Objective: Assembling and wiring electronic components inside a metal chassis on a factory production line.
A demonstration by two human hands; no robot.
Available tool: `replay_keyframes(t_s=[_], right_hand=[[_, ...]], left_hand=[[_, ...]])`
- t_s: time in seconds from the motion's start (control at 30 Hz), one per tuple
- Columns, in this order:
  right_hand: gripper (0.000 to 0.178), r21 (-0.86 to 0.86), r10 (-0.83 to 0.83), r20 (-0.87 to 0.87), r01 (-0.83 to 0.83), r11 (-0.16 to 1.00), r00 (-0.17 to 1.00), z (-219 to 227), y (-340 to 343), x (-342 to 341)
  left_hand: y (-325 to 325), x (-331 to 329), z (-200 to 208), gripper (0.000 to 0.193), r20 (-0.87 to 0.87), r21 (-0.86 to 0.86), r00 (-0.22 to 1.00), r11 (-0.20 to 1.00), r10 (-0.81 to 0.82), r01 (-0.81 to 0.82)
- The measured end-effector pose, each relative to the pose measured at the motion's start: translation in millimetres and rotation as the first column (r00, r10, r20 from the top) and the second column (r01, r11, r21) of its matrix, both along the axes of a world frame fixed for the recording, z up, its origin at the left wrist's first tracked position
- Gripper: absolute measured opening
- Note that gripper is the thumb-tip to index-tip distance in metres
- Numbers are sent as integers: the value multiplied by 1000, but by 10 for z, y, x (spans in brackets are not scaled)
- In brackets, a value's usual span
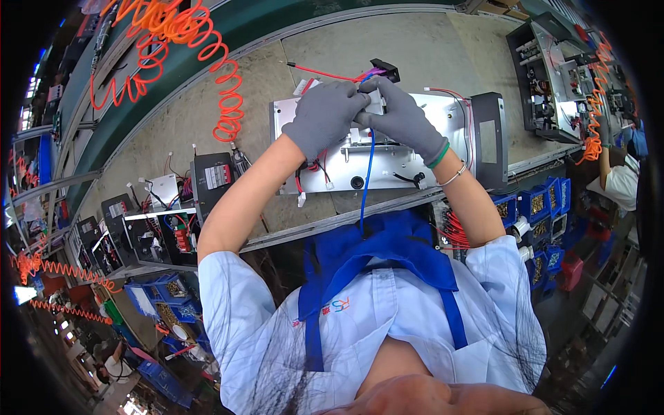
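The grey worktop (415, 52) curves across the upper half of the frame, and an open silver metal chassis (384, 166) lies on it near the centre. A dark open unit (546, 83) stands at upper right; the chassis has its own dark end panel (487, 111) at its right side. Over the chassis the two gloved hands meet: the right hand (408, 121) is closed on a small pale piece, while the left hand (325, 116) curls against it, though whether its fingers clamp it cannot be told. A blue wire (370, 159) runs down from between them; a red lead (321, 71) and a black connector (385, 70) lie beyond. The end panel looks fitted, but the wiring seems only partly done: a white plug (301, 199) hangs loose at lower left of the chassis, and the red lead's tip lies free.
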State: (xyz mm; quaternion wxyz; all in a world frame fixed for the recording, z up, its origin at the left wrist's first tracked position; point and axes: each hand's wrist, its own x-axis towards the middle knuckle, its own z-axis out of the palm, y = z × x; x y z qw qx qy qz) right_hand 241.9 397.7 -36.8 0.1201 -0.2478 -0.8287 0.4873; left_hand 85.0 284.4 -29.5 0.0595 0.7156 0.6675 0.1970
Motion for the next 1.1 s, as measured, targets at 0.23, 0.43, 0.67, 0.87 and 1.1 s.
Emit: replay_keyframes(t_s=[0.23,0.43,0.67,0.87,1.1], right_hand=[[53,25,30,-16,-29,999,999,48,-1,3],[52,-18,35,-8,-35,999,999,63,5,14],[57,-50,19,33,-17,999,999,81,-2,-1],[70,110,60,28,-63,992,998,28,-7,-62],[58,344,168,250,-250,905,954,937,81,-295]], left_hand=[[74,-114,-34,23,287,-80,957,997,43,-20],[92,-193,-11,23,467,-121,884,990,-9,74],[153,-307,-125,22,269,113,952,986,-149,122],[226,-354,-105,20,455,-115,871,957,-187,266],[213,-310,-24,25,359,-185,920,954,-158,236]])
